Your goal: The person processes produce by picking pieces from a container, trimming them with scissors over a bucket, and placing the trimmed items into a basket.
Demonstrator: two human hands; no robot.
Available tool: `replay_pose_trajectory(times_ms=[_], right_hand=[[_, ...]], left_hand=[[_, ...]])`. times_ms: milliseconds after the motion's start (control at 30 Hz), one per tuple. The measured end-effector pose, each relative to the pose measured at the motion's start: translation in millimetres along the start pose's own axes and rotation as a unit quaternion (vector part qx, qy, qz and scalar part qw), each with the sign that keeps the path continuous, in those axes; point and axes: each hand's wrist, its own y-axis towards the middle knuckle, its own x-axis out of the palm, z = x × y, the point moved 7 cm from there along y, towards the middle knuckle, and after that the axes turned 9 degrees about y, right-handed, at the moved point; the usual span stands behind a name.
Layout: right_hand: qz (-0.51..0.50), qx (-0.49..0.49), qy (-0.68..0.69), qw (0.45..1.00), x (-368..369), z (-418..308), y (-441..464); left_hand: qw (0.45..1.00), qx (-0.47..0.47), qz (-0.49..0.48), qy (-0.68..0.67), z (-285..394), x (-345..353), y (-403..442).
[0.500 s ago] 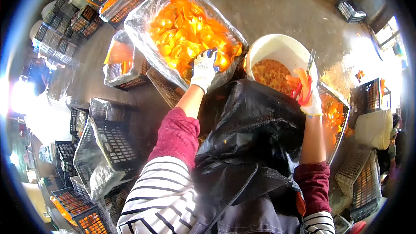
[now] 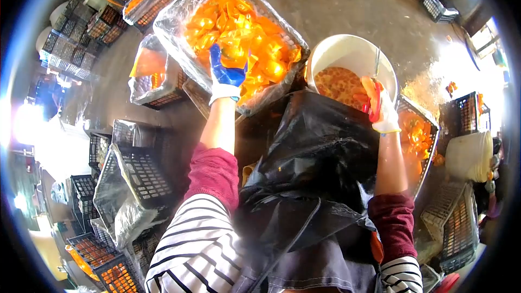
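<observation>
The left hand [image 2: 228,77], in a knit white glove with smooth blue coating, has thumb and fingers spread among glossy, curved orange pieces [image 2: 217,19]; whether it grips one, I cannot tell. These fill a crate [image 2: 176,27] lined with crinkled clear film. The right hand [image 2: 383,109] curls round a slim metal tool [image 2: 377,61] beside a round white bucket [image 2: 339,51] holding mottled orange-brown contents [image 2: 334,84]

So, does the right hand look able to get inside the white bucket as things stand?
Probably yes: the right hand is near the rim of the white bucket, whose top is open. However, it holds a red-handled tool, which may make picking anything up awkward.
</observation>
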Motion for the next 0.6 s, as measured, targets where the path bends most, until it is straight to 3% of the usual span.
replay_pose_trajectory(times_ms=[67,200,233,367,467,600], right_hand=[[-0.011,-0.006,0.002,1.000,-1.4,1.0,-0.8],[0.034,-0.009,0.041,0.999,18.5,-12.8,-16.2],[0.041,-0.015,0.046,0.998,19.5,-14.1,-18.1],[0.092,0.019,-0.010,0.996,23.5,-16.9,-16.0],[0.093,-0.006,0.015,0.996,15.8,-12.4,-13.5],[0.075,0.005,0.011,0.997,1.9,-4.3,-6.7]], left_hand=[[1.000,-0.002,0.003,-0.017,1.8,10.2,-2.2],[0.986,0.024,0.060,0.152,-1.5,17.2,-4.6],[0.988,0.010,0.062,0.138,-5.4,21.8,-5.1],[0.990,-0.029,-0.046,0.133,-26.7,-4.0,39.1],[0.964,-0.010,0.108,0.244,-20.7,17.7,9.2],[0.951,0.008,0.074,0.300,-16.3,33.2,-1.2]])
